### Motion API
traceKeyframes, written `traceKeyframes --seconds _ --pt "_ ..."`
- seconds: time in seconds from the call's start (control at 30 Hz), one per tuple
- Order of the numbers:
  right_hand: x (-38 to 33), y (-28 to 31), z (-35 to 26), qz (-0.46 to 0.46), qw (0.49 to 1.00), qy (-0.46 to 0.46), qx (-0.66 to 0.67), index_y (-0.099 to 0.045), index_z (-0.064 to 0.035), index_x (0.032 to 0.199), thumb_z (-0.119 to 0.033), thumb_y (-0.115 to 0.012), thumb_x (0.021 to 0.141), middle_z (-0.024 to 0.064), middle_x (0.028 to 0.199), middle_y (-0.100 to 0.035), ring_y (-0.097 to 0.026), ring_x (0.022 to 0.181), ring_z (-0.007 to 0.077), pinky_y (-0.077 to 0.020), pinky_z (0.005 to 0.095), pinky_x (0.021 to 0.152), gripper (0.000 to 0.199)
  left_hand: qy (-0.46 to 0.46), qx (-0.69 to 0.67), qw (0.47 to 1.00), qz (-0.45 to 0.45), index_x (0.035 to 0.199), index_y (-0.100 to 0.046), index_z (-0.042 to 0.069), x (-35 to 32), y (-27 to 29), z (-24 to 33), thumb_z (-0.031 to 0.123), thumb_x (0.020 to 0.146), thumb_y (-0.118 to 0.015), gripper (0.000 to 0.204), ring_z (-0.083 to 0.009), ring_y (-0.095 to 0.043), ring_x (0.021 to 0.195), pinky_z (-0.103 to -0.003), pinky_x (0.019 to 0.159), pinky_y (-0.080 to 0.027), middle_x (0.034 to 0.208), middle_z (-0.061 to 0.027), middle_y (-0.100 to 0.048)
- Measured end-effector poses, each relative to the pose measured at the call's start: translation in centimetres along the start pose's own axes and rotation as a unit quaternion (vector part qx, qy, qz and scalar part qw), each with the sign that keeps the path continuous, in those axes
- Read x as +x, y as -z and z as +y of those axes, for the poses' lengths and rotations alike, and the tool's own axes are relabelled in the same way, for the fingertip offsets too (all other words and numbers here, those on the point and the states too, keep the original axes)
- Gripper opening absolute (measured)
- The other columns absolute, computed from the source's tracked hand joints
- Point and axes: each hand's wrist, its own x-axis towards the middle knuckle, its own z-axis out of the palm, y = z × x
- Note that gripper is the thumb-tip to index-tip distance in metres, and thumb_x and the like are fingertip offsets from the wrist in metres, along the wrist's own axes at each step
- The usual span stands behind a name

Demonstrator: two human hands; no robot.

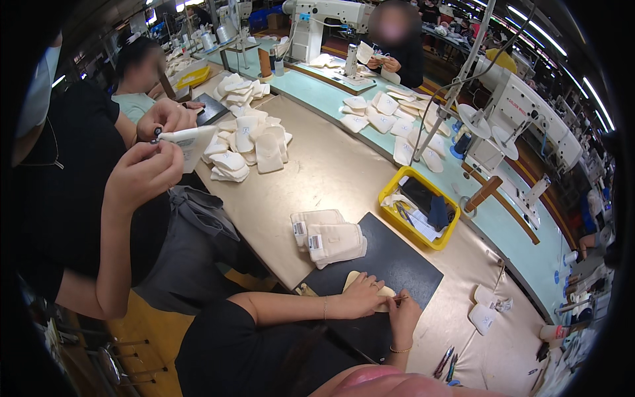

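Observation:
A cream fabric pad with a rounded end lies on a black board in front of me. My left hand rests over the pad and holds it down, its fingers reaching toward the pad's right edge. At that edge my right hand is closed in a pinch around a thin, slender thing, too small to name. Both hands partly cover the pad. Just beyond them, two short stacks of cream fabric pads with small labels overlap the board's left corner.
A yellow tray with tools and cloth stands beyond the board. Hand tools and loose pads lie to the right. At left, a co-worker's hands hold a pad near a heap of pads. Sewing machines line the far table.

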Motion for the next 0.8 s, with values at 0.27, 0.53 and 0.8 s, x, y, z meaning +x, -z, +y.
traceKeyframes --seconds 0.27,0.53,0.8 --pt "-0.3 0.23 0.12 -0.006 0.998 0.039 0.04 -0.064 -0.005 0.082 -0.01 -0.076 0.08 0.0141 0.078 -0.07 -0.069 0.071 0.0344 -0.0534 0.0422 0.064 0.014 -0.01 0.018 0.999 0.029 0.122 -0.068 0.014 0.03 -0.85 -0.23 0.031 0.08 -0.077 0.046 -0.0392 -0.049 0.127 -0.054 0.108 -0.034 0.14 -0.0202 -0.054" --pt "0.06 0.5 -0.05 -0.014 1.0 0.017 0.02 -0.068 -0.0026 0.081 -0.012 -0.078 0.08 0.0147 0.078 -0.072 -0.071 0.072 0.0329 -0.0541 0.04 0.066 0.014 -0.012 0.011 1.0 0.021 0.12 -0.068 0.015 0.06 -0.8 -0.38 0.031 0.078 -0.079 0.046 -0.0386 -0.049 0.126 -0.052 0.106 -0.036 0.139 -0.0191 -0.054" --pt "0.1 0.69 0.51 -0.024 0.999 -0.003 0.047 -0.068 -0.0029 0.079 -0.016 -0.08 0.08 0.0146 0.075 -0.071 -0.071 0.07 0.032 -0.0542 0.0391 0.065 0.018 -0.017 0.017 0.999 0.03 0.125 -0.068 0.019 -0.14 -0.98 -0.44 0.033 0.076 -0.081 0.052 -0.0367 -0.049 0.125 -0.05 0.106 -0.035 0.138 -0.0169 -0.054"
